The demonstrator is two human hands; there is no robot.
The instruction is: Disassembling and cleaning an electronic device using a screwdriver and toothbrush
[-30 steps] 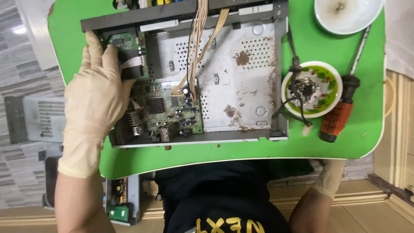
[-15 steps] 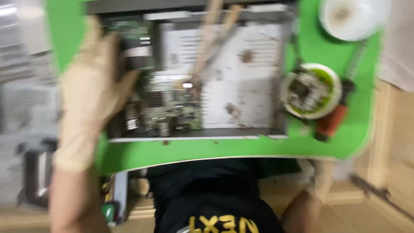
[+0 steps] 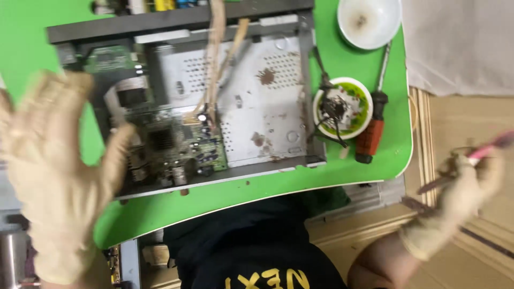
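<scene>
Pink-handled tool (image 3: pixel 482 155), thin and long, slants up-right, right hand (image 3: pixel 460 198) fingers clamped on it; gloved left hand (image 3: pixel 51 176) fingers spread above rusty metal chassis (image 3: pixel 257 107)

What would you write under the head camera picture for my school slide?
Gloved left hand open over an opened grey metal electronics case on a green tray table; gloved right hand holds a pink-handled tool.
</scene>
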